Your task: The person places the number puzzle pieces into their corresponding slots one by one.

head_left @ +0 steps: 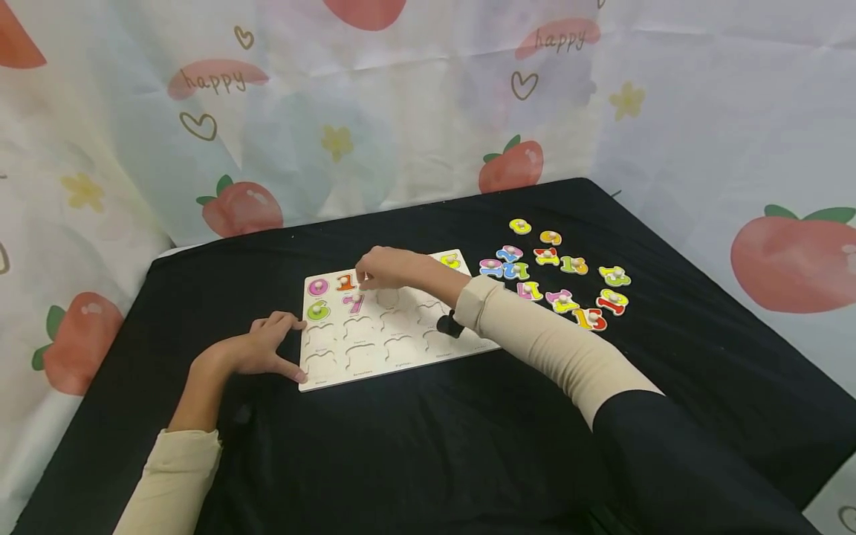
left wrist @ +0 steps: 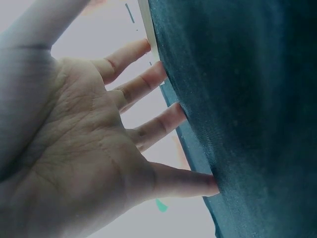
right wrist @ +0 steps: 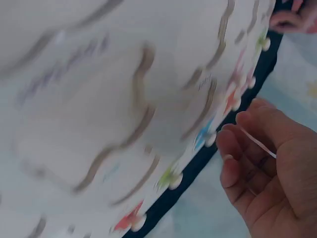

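Pink and knobbed, the number 7 piece (head_left: 353,303) sits in the second row of the pale number puzzle board (head_left: 420,308), directly below the orange-red 1 (head_left: 345,283) and just right of the green 6 (head_left: 318,310). What matters most is that both the 7 and the 1 lie just left of the right hand's (head_left: 388,267) fingertips, far nearer to it than the loose number pieces (head_left: 529,290) right of the board. The board's long axis runs left to right, its right end slightly farther off. From the right, the right forearm reaches across the board, its hand bent downward with fingers curled close together; whether they pinch a knob, I cannot tell. The left hand (head_left: 257,348) is spread wide, its fingers and thumb touching the board's left edge, the thumb near the closest corner. Black cloth (head_left: 401,453) lies underneath.
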The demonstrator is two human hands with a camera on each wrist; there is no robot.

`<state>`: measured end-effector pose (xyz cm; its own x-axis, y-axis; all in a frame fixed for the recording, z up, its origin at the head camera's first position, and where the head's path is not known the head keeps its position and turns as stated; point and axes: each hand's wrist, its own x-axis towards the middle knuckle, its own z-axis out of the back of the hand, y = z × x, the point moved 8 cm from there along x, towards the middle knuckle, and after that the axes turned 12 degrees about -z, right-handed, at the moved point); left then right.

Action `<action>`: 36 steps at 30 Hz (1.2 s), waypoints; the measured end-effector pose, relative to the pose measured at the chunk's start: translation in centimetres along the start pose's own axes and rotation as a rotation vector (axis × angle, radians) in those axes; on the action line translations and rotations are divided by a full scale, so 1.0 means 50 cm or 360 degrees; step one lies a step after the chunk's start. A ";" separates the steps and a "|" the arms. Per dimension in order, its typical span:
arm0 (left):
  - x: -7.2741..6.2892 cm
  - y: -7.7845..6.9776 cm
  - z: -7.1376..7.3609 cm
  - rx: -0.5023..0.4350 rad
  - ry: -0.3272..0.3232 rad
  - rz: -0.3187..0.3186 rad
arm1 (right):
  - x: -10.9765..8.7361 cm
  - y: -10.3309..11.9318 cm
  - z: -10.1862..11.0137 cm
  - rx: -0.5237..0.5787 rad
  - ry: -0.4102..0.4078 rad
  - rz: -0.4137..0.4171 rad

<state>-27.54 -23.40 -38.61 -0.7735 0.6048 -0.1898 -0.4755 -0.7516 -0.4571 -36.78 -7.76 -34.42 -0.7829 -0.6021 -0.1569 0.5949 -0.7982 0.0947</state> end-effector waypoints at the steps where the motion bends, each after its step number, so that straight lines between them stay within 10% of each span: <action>1: -0.001 0.001 0.000 0.0001 -0.0005 -0.0001 | -0.003 -0.013 0.008 0.0016 -0.0021 -0.0007; 25: -0.001 0.001 0.007 0.0002 -0.0026 0.0003 | -0.165 -0.483 0.086 -0.0146 -0.0329 -0.0831; 36: -0.002 0.011 0.006 -0.0021 -0.0008 0.0037 | -0.212 -0.555 0.028 0.0152 -0.0122 -0.1006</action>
<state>-27.88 -23.96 -38.57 -0.7865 0.5856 -0.1961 -0.4517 -0.7621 -0.4638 -45.23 20.73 -34.03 -0.9899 -0.0119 -0.1410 -0.0015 -0.9955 0.0947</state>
